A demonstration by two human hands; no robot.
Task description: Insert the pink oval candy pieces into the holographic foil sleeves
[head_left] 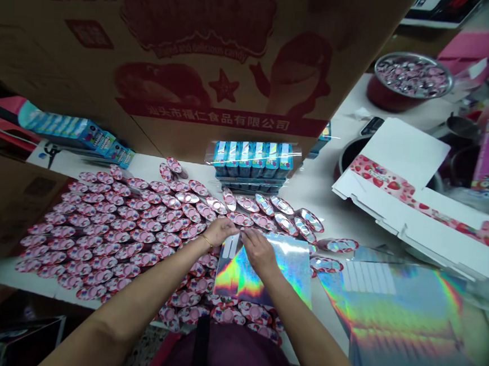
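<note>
My left hand point(220, 232) and my right hand point(259, 253) meet at the top edge of a holographic foil sheet point(269, 272), and the fingertips of both pinch it. White strips point(231, 246) show at its upper left corner. The sheet lies over a large spread of pink and silver foil-lidded candy packs point(109, 234), which surround my hands on the left and far sides. A second, larger holographic sheet point(402, 325) with white strips point(368, 277) lies to the right of my right hand.
A large printed cardboard carton point(174, 48) fills the upper left. Behind it stands a plastic-wrapped stack of blue packs point(252, 160). An unfolded white and pink strawberry-print carton point(413, 196) lies at the right, and a metal bowl of foil packs point(412, 76) stands beyond it.
</note>
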